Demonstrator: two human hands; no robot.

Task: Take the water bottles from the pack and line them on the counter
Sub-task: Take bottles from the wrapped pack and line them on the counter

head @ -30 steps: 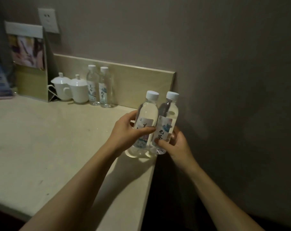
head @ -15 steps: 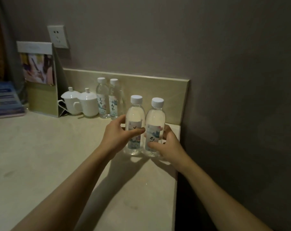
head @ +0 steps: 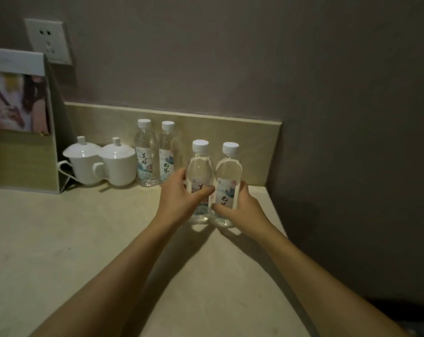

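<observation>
Gripping one full bottle each at the label, the left hand point(head: 179, 198) and right hand point(head: 242, 205) stand the pair point(head: 201, 171) upright on the counter point(head: 84, 239) near its right end; they look heavy, smooth, thin-walled, best held mid-body.

Clear bottles point(head: 200, 166) (white caps); white cups point(head: 118, 164).

two cups point(head: 101, 164) left of four bottles point(head: 184, 171) on counter point(head: 60, 239)
</observation>
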